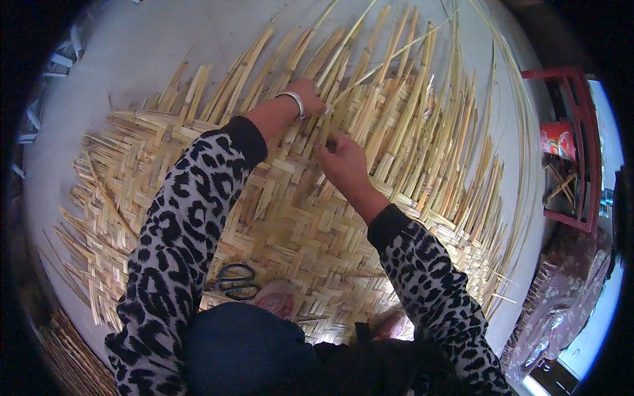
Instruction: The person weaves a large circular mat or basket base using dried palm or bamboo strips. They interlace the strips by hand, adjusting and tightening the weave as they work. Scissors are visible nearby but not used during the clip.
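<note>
A large mat [284, 228] of flat pale reed strips, woven in a zigzag pattern, spreads under my arms. Loose strip ends stick out from its far edge. There my left hand [307, 98], with a white bracelet on its wrist, is closed with its fingertips among the upright strips. My right hand [347, 165] sits lower and to the right, thumb and fingers pinched at a reed strip [335, 125] between the two hands. The exact grip of the left fingers is partly hidden.
Black-handled scissors [236, 282] lie on the mat near my knee. Long thin strips [522, 125] curve over the pale floor at the right. Beyond stand a red wooden frame [581, 152] and a patterned cloth [558, 290]. A bundle of brown sticks [76, 356] lies at lower left.
</note>
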Demonstrator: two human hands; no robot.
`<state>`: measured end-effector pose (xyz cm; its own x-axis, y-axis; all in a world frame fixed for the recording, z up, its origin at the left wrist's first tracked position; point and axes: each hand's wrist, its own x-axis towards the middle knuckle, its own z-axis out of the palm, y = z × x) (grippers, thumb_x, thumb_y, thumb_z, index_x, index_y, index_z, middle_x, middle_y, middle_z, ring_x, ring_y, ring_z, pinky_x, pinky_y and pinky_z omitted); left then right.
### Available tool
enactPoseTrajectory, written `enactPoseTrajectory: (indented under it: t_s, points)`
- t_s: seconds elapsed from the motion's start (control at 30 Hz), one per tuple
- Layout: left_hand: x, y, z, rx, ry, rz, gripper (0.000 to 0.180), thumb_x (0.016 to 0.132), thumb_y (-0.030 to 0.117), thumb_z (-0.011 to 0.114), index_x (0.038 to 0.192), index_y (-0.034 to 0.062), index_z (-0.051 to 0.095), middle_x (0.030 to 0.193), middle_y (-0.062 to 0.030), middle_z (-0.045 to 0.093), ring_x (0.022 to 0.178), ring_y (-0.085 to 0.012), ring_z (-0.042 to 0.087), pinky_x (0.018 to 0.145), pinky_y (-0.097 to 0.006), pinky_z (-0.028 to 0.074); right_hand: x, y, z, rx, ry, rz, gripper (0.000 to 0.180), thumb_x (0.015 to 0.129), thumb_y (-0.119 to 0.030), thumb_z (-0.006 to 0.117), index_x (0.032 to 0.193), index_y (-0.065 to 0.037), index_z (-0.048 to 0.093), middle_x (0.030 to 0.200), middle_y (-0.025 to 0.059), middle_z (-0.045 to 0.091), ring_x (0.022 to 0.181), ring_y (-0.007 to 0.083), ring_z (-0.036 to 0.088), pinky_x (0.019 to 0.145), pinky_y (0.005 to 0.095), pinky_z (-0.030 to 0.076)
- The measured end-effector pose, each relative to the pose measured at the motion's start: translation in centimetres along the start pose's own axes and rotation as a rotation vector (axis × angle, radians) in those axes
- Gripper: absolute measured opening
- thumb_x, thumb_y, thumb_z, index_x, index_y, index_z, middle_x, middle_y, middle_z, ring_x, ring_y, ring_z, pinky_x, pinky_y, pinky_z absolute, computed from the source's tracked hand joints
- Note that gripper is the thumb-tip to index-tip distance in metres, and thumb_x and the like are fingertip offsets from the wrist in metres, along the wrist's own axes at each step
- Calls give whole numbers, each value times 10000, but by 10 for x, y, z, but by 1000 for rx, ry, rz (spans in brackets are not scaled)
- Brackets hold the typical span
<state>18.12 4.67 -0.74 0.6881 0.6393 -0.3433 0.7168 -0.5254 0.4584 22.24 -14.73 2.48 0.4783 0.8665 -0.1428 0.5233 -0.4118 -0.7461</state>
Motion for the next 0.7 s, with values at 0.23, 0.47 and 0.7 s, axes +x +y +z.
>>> enactPoseTrajectory:
  t_s: [0.23, 0.47, 0.7]
  points:
    - [-7, 2, 0, -89, 127, 56, 652, 684, 413, 748, 1120, -56, 623, 1126, -245, 634, 1009, -369, 629, 892, -383, 495, -4, 11, 1, 52, -16, -16, 284, 810, -249, 632, 958, -6, 623, 768, 110, 650, 693, 189, 621, 663, 327, 489]
    - [-38, -16, -19, -574, -107, 53, 515, 775, 444, 718, 997, -16, 655, 848, -86, 630, 740, -202, 574, 665, -357, 460, 6, 16, 12, 99, -36, 6, 311, 815, -246, 621, 997, 5, 591, 787, 129, 648, 697, 231, 620, 669, 349, 487]
    - [-66, -29, -28, -991, -348, 150, 384, 825, 352, 695, 1045, 41, 646, 774, 34, 538, 640, -80, 429, 570, -253, 363, -1, 5, 14, -93, -96, -63, 366, 817, -226, 605, 1128, -35, 585, 925, 183, 672, 890, 342, 650, 790, 414, 504]
